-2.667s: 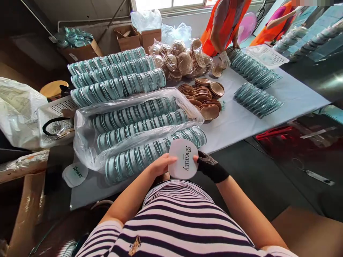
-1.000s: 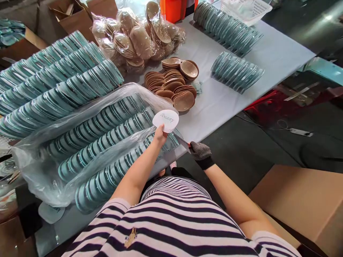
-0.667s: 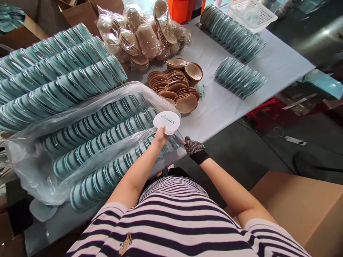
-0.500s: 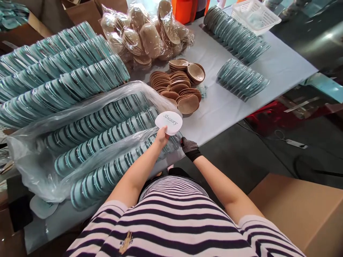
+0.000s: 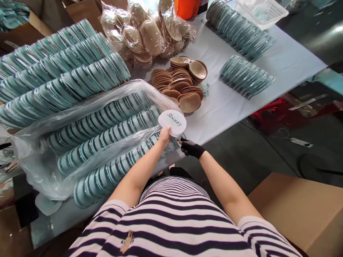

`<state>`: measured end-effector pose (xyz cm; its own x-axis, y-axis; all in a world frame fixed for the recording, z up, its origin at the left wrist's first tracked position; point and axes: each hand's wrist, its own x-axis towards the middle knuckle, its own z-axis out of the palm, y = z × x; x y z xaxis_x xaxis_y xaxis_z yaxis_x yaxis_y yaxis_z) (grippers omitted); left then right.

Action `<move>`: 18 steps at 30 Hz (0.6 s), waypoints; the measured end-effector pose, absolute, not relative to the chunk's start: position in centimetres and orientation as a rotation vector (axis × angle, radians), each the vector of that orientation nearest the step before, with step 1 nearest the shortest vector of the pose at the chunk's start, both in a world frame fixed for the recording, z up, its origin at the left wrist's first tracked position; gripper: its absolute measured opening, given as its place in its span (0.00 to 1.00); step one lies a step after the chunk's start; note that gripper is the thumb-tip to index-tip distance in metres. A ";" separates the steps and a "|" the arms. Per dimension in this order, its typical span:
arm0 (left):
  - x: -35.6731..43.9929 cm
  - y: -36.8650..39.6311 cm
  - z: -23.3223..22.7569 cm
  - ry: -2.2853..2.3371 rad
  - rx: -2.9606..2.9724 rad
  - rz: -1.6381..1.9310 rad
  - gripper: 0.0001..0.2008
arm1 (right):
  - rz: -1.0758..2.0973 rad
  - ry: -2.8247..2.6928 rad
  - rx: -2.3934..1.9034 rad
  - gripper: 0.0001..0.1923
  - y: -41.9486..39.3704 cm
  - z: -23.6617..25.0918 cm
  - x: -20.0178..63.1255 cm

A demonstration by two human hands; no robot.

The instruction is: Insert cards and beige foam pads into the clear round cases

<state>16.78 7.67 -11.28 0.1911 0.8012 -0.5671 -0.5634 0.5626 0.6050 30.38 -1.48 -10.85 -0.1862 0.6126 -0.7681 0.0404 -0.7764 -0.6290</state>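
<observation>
My left hand [image 5: 164, 135] pinches a white oval card [image 5: 172, 122] printed "Sbeauty", held over the near end of a row of teal clear-plastic cases [image 5: 118, 167]. My right hand [image 5: 190, 147], in a black dotted glove, reaches to the end of that same row at the table's front edge; whether it grips a case is hidden. The rows lie partly inside a clear plastic bag [image 5: 80, 117]. A heap of loose brown oval pads [image 5: 179, 87] lies just beyond the card.
More teal case rows [image 5: 61, 71] fill the left of the white table [image 5: 227, 107], two shorter rows [image 5: 245, 76] at right. Bagged brown pads [image 5: 147, 32] and a white basket [image 5: 264, 10] sit at the back. A cardboard box [image 5: 300, 210] stands at lower right. Another white card [image 5: 45, 206] lies at the near-left.
The card came up from my lap to over the row's end, held by my left hand alone. My gloved right hand slid left to the row's end. The view tilted down.
</observation>
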 end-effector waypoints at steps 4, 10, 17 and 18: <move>17.0 7.3 -11.0 0.970 0.341 0.988 0.13 | 1.286 -1.284 -2.236 0.12 0.3 -8.1 31.5; 14.9 4.9 -9.2 0.936 0.435 0.911 0.15 | 0.638 -1.449 -2.083 0.29 2.3 -5.3 31.1; 12.1 2.8 -8.1 1.081 0.455 0.880 0.08 | 0.590 -1.491 -1.947 0.24 -1.0 -5.1 24.7; 12.0 2.6 -8.0 1.060 0.446 0.873 0.09 | 0.666 -1.390 -1.959 0.23 -1.4 -5.4 24.6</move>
